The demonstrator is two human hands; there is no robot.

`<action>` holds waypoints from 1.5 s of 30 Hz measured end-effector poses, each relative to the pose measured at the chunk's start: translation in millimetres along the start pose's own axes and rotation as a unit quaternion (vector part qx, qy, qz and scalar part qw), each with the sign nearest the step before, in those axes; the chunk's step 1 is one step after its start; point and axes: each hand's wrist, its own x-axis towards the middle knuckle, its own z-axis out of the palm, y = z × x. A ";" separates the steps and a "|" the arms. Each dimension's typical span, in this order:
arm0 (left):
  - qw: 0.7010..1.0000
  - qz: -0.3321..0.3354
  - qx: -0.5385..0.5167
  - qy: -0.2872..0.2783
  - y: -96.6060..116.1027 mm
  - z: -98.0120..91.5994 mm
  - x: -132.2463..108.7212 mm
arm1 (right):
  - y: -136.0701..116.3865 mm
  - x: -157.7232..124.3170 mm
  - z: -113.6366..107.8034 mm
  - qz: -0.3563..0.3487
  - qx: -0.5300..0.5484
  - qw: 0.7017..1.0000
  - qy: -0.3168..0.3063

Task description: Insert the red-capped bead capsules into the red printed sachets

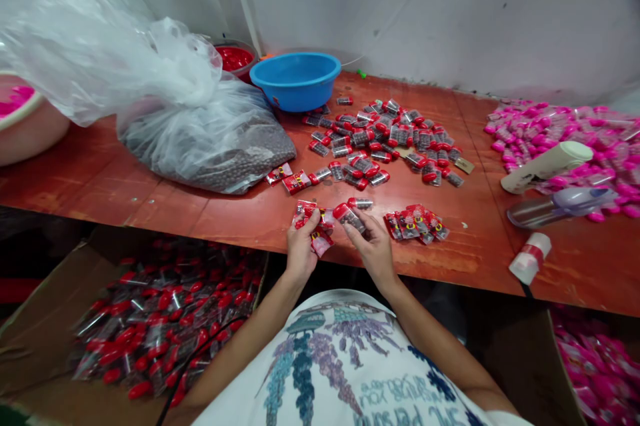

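My left hand [301, 244] is closed around several small red printed packets [320, 241] at the table's front edge. In my right hand [371, 243] is a clear capsule-shaped container [349, 218] with a red cap and dark beads inside, its capped end toward my left hand. Just beyond it lies another such container [361, 203]. A small stack of red packets [416, 223] rests to the right of my right hand. Farther back, a heap of filled red-capped containers [385, 133] covers the middle of the table.
Left of the heap sits a plastic bag of dark beads [210, 139], near a blue basin [296, 83]. Pink containers [565, 139], a bottle [547, 166] and a clear tumbler [555, 207] are at right. Below the left edge, a cardboard box [55, 309] holds many red-capped containers.
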 end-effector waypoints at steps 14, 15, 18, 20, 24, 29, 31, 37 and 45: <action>1.000 0.010 -0.020 -0.001 3.0 -2.7 2.8 | 4.1 -8.8 0.4 -0.019 -0.026 0.999 -0.023; 1.000 0.012 -0.024 -0.001 3.1 -2.3 2.2 | 3.8 -8.7 0.6 -0.021 -0.026 0.999 -0.026; 0.999 0.027 -0.034 0.001 3.4 -1.6 1.0 | 2.6 -9.0 1.1 -0.025 -0.021 0.999 -0.032; 0.999 0.042 -0.034 0.001 3.5 -1.5 0.4 | 1.8 -9.6 0.9 -0.027 -0.019 0.999 -0.028; 0.998 0.052 -0.022 0.003 3.2 -1.5 -1.7 | 0.8 -10.7 1.2 -0.028 -0.027 0.999 -0.032; 0.998 0.053 0.006 -0.017 5.4 -0.8 -6.5 | 3.1 -8.9 4.8 0.002 0.024 0.999 -0.040; 0.998 0.060 0.025 -0.019 8.9 -0.8 -7.3 | 4.5 -8.2 5.7 0.005 0.034 0.998 -0.046; 0.995 0.069 0.054 -0.042 18.3 -1.3 -7.4 | 5.3 -9.8 5.8 -0.020 0.017 0.998 -0.058; 0.992 0.061 0.082 -0.077 19.5 -0.5 -10.5 | 4.5 -6.7 -0.2 -0.020 0.016 0.996 -0.087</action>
